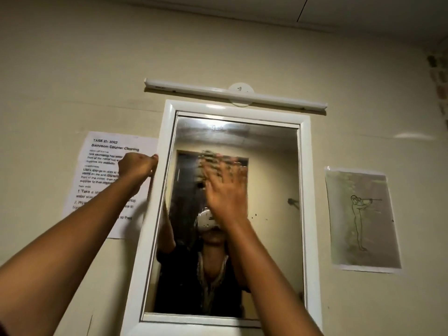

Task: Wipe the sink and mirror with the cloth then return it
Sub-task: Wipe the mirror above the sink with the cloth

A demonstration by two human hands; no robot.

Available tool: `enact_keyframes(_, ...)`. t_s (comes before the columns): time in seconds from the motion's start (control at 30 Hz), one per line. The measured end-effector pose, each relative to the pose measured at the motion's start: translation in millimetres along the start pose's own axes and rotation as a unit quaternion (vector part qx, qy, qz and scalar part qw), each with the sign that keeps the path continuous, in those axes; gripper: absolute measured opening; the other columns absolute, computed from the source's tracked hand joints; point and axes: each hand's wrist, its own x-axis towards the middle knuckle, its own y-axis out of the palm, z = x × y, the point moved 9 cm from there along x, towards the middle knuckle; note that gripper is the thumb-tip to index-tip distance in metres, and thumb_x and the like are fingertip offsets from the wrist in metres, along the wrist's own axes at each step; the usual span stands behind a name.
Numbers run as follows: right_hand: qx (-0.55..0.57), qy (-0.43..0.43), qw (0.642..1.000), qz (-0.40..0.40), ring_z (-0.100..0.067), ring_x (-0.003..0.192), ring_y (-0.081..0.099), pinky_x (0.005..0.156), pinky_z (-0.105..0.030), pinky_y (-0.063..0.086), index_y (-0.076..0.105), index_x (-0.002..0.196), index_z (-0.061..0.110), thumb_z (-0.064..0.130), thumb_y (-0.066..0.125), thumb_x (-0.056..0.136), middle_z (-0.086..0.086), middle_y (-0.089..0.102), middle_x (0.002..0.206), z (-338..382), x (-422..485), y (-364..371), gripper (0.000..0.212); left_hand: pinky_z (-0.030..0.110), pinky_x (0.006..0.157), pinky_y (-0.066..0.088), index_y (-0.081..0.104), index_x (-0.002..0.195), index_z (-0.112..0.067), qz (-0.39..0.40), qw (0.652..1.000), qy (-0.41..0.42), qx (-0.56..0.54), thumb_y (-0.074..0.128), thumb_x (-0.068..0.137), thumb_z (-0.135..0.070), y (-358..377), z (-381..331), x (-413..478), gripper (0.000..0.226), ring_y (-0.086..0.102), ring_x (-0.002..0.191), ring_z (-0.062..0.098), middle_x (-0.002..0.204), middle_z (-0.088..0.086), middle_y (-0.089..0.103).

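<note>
The mirror [271, 190] hangs on the wall in a white frame [306, 214], its glass smeared and spotted. My left hand [135, 166] is closed around the frame's left edge at upper-middle height. Blurred by motion, my right hand [225, 192] lies flat against the upper-middle glass with its fingers spread. A blurred greyish patterned patch above the fingertips looks like the cloth [213, 156], pressed under that hand; most of it is hidden. The sink is out of view. The mirror reflects a person in dark clothing.
A white tube light [235, 94] is mounted just above the mirror. A printed task sheet [101, 166] is taped to the wall on the left, partly behind my left arm. A paper with a drawn figure [362, 219] hangs on the right.
</note>
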Motion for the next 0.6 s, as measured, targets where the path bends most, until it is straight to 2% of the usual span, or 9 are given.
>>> enact_keyframes(0.07, -0.019, 0.120, 0.992, -0.032, -0.029, 0.146, 0.003, 0.118, -0.049, -0.006, 0.022, 0.146, 0.039, 0.037, 0.037, 0.096, -0.002, 0.013, 0.159, -73, -21, -23, 0.052, 0.043, 0.089, 0.055, 0.073, 0.095, -0.003, -0.030, 0.999, 0.019, 0.024, 0.071, 0.077, -0.027, -5, -4, -3, 0.030, 0.069, 0.095, 0.034, 0.101, 0.018, 0.074)
enact_keyframes(0.17, -0.032, 0.254, 0.964, -0.074, -0.035, 0.145, 0.006, 0.118, -0.053, 0.004, 0.020, 0.148, 0.034, 0.036, 0.032, 0.096, -0.008, 0.015, 0.158, -153, -66, -48, 0.053, 0.042, 0.090, 0.055, 0.075, 0.094, -0.006, -0.068, 0.996, 0.039, 0.044, 0.073, 0.076, -0.024, -8, -10, -14, 0.026, 0.070, 0.097, 0.033, 0.098, 0.016, 0.075)
enact_keyframes(0.27, -0.026, 0.305, 0.949, -0.071, -0.039, 0.144, 0.006, 0.116, -0.054, 0.007, 0.019, 0.149, 0.033, 0.034, 0.032, 0.096, -0.010, 0.011, 0.158, -161, -101, -42, 0.054, 0.035, 0.095, 0.052, 0.074, 0.102, -0.005, -0.086, 0.994, 0.042, 0.058, 0.074, 0.078, -0.020, -12, -14, -27, 0.028, 0.067, 0.103, 0.029, 0.105, 0.015, 0.074)
enact_keyframes(0.33, -0.002, 0.366, 0.927, -0.087, -0.041, 0.143, 0.005, 0.116, -0.058, 0.009, 0.021, 0.148, 0.033, 0.031, 0.038, 0.096, -0.011, 0.010, 0.158, -152, -120, -34, 0.055, 0.038, 0.095, 0.054, 0.073, 0.103, -0.002, -0.063, 0.997, 0.033, 0.041, 0.076, 0.075, -0.013, -12, -11, -26, 0.029, 0.069, 0.101, 0.029, 0.105, 0.016, 0.073)
enact_keyframes(0.43, 0.057, 0.444, 0.888, -0.106, -0.042, 0.143, -0.003, 0.115, -0.060, 0.003, 0.023, 0.148, 0.033, 0.030, 0.041, 0.096, -0.009, 0.006, 0.159, -132, -121, -21, 0.055, 0.039, 0.093, 0.054, 0.070, 0.107, 0.002, -0.005, 1.000, 0.014, 0.023, 0.071, 0.076, 0.001, -12, -5, -21, 0.032, 0.068, 0.101, 0.029, 0.109, 0.018, 0.071)
enact_keyframes(0.5, 0.083, 0.434, 0.891, -0.101, -0.042, 0.143, -0.003, 0.115, -0.059, 0.000, 0.026, 0.146, 0.034, 0.031, 0.042, 0.095, -0.009, 0.006, 0.159, -108, -98, -15, 0.054, 0.037, 0.092, 0.054, 0.066, 0.113, 0.005, 0.039, 0.999, 0.002, 0.002, 0.064, 0.080, 0.008, -10, -2, -21, 0.032, 0.066, 0.104, 0.031, 0.115, 0.021, 0.067)
enact_keyframes(0.53, 0.084, 0.400, 0.907, -0.098, -0.043, 0.143, 0.000, 0.115, -0.058, 0.000, 0.028, 0.146, 0.033, 0.030, 0.042, 0.094, -0.011, 0.010, 0.158, -90, -82, -14, 0.053, 0.037, 0.090, 0.054, 0.064, 0.114, 0.006, 0.059, 0.998, -0.005, -0.014, 0.060, 0.083, 0.008, -9, -2, -22, 0.031, 0.065, 0.105, 0.032, 0.117, 0.022, 0.066)
enact_keyframes(0.6, 0.090, 0.277, 0.953, -0.082, -0.043, 0.142, 0.006, 0.116, -0.056, -0.001, 0.032, 0.145, 0.028, 0.027, 0.039, 0.091, -0.014, 0.018, 0.156, -36, -50, -10, 0.054, 0.035, 0.083, 0.055, 0.063, 0.112, 0.007, 0.084, 0.995, -0.017, -0.042, 0.055, 0.088, 0.003, -7, 1, -22, 0.026, 0.064, 0.099, 0.029, 0.116, 0.022, 0.065)
